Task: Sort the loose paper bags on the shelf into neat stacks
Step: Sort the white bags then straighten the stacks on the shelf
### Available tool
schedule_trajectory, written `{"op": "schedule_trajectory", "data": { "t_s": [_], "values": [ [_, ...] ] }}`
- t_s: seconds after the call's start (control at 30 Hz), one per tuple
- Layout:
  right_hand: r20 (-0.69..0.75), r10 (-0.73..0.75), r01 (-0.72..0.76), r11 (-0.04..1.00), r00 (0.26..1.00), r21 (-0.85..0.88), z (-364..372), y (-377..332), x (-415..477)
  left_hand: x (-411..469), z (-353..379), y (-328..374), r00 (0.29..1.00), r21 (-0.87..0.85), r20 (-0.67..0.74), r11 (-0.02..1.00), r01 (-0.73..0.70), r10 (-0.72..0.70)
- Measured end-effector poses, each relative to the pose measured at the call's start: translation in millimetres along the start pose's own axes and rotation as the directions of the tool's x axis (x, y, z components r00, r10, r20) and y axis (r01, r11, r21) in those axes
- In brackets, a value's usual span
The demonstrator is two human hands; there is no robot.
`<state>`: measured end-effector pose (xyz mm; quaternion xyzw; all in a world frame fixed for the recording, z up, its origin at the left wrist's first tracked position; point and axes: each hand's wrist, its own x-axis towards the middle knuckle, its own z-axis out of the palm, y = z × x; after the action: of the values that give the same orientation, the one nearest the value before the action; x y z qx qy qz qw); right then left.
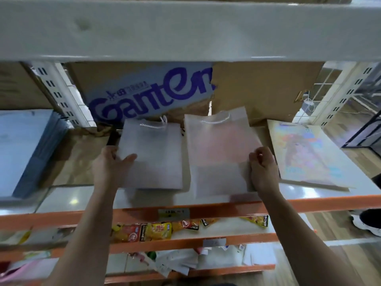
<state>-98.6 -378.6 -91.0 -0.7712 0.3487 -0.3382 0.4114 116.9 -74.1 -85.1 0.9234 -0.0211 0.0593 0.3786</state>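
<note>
Nearest me, on the front of the shelf (68, 201) at centre frame, the left hand (109, 162) grips the left edge of the small bag (154, 153), thumb on top and fingers (128, 157) wrapped under it; the right hand (262, 168) sits at the right edge of the large bag (218, 149), fingers (257, 155) curled tight, which I read as a pinch on that edge. So each bag lies inboard of its own hand, the small one to the right of the left hand and the large one to the left of the right; both run lengthwise away from me, cord handles at the far end, just beside each other. The sizes differ, so I would keep two stacks and square each with its nearer hand. Right of frame lies a shiny bag (305, 153), apart; at left a blue stack (20, 145); behind all, a box (144, 93).
</note>
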Motion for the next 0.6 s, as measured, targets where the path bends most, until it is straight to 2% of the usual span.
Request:
{"op": "schedule_trajectory", "data": {
  "t_s": [0.17, 0.43, 0.6],
  "values": [
    [0.043, 0.004, -0.002, 0.999, 0.999, -0.04, 19.7, -8.3, -19.1, 5.3, -1.8, -4.7, 0.996, 0.111, 0.024, 0.99, -0.086, 0.084],
    [-0.028, -0.007, 0.004, 0.996, 1.0, -0.092, 38.4, -19.3, -43.2, 4.5, 5.2, -12.1, 0.99, 0.182, 0.053, 0.974, -0.135, 0.127],
    [-0.02, 0.015, -0.016, 0.999, 1.0, -0.034, 47.7, -29.7, -52.8, 4.3, 2.4, -12.0, 0.985, 0.227, 0.054, 0.959, -0.172, 0.164]
  ]
}}
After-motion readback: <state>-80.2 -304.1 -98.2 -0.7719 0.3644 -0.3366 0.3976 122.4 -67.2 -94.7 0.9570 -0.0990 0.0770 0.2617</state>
